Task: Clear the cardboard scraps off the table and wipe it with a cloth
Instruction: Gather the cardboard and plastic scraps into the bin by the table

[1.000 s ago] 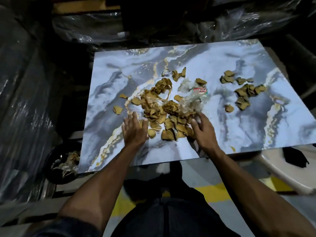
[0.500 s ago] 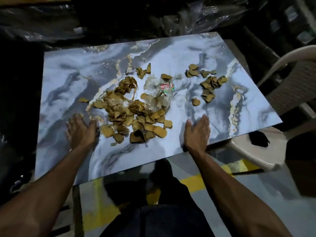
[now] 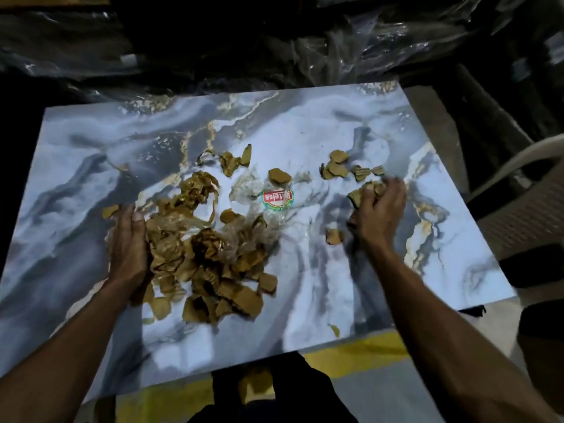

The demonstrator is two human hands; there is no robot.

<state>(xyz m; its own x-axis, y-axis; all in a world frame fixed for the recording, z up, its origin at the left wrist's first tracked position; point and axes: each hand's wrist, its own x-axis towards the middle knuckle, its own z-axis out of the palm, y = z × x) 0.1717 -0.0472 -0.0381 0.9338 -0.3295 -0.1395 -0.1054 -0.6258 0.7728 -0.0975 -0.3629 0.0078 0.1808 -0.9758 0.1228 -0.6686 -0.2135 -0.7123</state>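
Observation:
A marble-patterned table point(image 3: 91, 166) carries a big heap of brown cardboard scraps point(image 3: 213, 270) left of centre, mixed with clear plastic wrap point(image 3: 244, 239) that bears a red label point(image 3: 277, 198). My left hand point(image 3: 128, 248) lies flat on edge against the heap's left side, fingers together. A smaller group of scraps point(image 3: 335, 167) lies at the back right. My right hand point(image 3: 377, 209), blurred, curls over several of those scraps point(image 3: 363, 190). One loose scrap point(image 3: 334, 236) sits just left of that hand. No cloth is in view.
A pale plastic chair point(image 3: 525, 184) stands off the table's right edge. Dark plastic-wrapped bundles point(image 3: 335, 41) line the far side. Below the near edge lies a floor with a yellow stripe point(image 3: 351, 358).
Both hands left the near part of the table. My left hand went up against the heap's left side; my right hand reached far right onto the smaller scrap group and curled over it.

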